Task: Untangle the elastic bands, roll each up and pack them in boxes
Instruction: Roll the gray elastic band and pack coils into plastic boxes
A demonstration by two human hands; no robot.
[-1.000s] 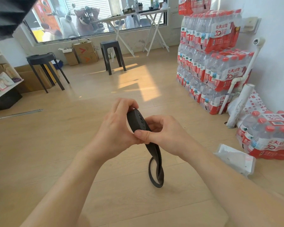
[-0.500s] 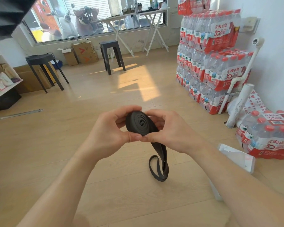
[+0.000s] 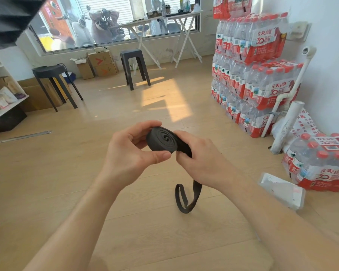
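So, a tip for the rolling step: the elastic band [image 3: 162, 140] is already mostly a flat black spiral, held up in mid-air in front of the person, with its loose tail [image 3: 185, 200] dangling below in a doubled loop over the wooden floor [image 3: 47, 173] (can't tell if it actually touches). To finish it neatly I'd feed the strap in flat with a bit of tension and line up the edges on every turn, or the coil will cone out sideways and won't sit well in a box. Watch for a twist in that hanging loop too. Pose-wise, the left hand [image 3: 133, 153] clasps the coil, thumb under the near edge and fingers arched over the far rim. The right hand [image 3: 202, 163] is curled around the strap right where it leaves the coil, knuckles up. Both forearms reach forward and meet at the roll. The white box [image 3: 282, 190] on the floor to the right is probably where it goes.
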